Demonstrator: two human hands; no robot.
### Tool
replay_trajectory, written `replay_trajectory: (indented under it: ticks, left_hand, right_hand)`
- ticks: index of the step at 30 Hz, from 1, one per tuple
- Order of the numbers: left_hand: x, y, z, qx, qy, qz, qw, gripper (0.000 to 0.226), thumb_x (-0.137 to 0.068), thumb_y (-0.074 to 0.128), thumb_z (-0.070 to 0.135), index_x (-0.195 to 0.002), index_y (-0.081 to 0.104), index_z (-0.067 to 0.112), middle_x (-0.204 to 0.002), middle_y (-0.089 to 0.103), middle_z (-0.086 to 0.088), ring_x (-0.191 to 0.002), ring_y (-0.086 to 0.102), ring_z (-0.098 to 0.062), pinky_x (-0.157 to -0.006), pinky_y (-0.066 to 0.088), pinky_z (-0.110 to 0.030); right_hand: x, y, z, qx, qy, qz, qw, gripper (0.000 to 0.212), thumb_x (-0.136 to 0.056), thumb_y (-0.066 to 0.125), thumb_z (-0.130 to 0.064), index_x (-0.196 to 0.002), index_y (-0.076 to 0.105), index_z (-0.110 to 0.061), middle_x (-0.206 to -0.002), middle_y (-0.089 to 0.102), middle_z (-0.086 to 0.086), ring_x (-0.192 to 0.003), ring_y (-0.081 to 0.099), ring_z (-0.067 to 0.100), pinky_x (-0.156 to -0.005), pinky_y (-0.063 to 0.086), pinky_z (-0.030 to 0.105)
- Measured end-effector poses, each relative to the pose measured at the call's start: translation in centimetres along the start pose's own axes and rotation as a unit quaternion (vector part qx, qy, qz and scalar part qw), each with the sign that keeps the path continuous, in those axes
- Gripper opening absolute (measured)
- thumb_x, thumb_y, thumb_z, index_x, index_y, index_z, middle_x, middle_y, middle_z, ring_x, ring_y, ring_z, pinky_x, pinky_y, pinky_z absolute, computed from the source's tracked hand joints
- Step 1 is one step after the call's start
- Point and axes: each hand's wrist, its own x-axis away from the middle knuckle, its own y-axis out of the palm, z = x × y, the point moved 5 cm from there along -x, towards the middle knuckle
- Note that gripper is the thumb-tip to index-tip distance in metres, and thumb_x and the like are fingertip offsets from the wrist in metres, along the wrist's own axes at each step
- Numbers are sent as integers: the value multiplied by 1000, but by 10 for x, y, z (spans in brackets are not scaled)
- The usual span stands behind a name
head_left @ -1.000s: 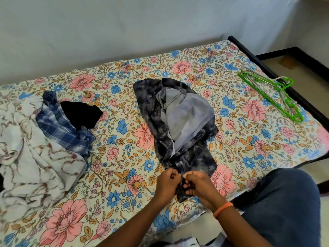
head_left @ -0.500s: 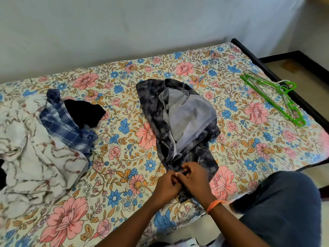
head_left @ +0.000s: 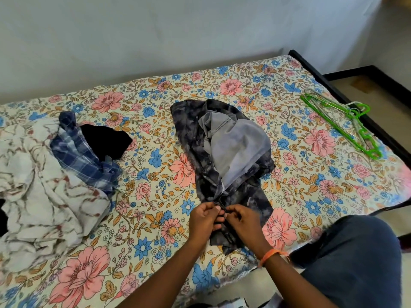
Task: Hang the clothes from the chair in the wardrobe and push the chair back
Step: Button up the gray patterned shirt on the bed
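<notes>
Both hands, left (head_left: 205, 221) and right (head_left: 241, 222), pinched the near end of the dark shirt (head_left: 224, 174) at the bed's (head_left: 155, 174) front edge, its length running away toward the wall, the hangers (head_left: 342, 123) well off to the right, nearer the right hand.

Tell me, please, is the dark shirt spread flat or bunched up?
Bunched up: the dark shirt lies crumpled on the bed, its pale lining showing, while both hands pinch its near edge.
</notes>
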Motion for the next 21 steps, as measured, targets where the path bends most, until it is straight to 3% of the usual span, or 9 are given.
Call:
replay_trajectory:
  ticks: [4,6,10,14,17,21]
  left_hand:
    - [-2,-2,10,-4,21,2,1000,8,-97,61,14,-100,66,8,-82,76,-9,-65,67,-14,-54,57,-25]
    - [-3,-5,14,-15,27,-4,1000,7,-95,63,15,-97,67,9,-80,74,-10,-62,66,-15,-52,55,-25]
    - [-6,-4,27,-61,58,-16,996,10,-91,70,19,-95,71,10,-75,72,-10,-61,67,-17,-53,57,-29]
    - [-10,3,42,-112,85,-41,989,10,-89,72,18,-89,71,9,-72,71,-5,-58,65,-15,-50,53,-27]
    - [-14,8,51,-117,82,-54,988,8,-88,71,17,-85,70,10,-72,69,-4,-58,64,-15,-50,50,-26]
    - [-14,12,58,-140,89,-61,984,8,-87,71,16,-83,69,10,-70,68,-1,-59,65,-13,-53,51,-26]
  right_hand:
    - [-11,-2,-12,36,-33,-29,998,8,-85,73,-17,-92,77,-17,-81,72,-2,-72,63,9,-67,49,27]
    - [-15,-3,-18,33,-51,-54,997,7,-87,72,-20,-85,77,-16,-76,72,-2,-69,64,10,-65,49,31]
    - [-17,-9,-18,-66,0,-69,995,9,-88,72,-14,-82,78,-12,-74,73,2,-71,68,19,-66,51,32]
    - [-15,-20,-16,-116,35,-43,992,4,-86,74,-14,-83,77,-14,-82,70,-1,-77,65,12,-70,51,24]
    - [-12,-25,-11,-291,128,-29,948,10,-91,66,-8,-96,75,-10,-86,72,9,-77,65,18,-61,52,29]
    - [-8,-32,-4,-472,200,-3,858,24,-94,52,2,-111,68,-4,-75,67,6,-69,59,18,-64,48,35]
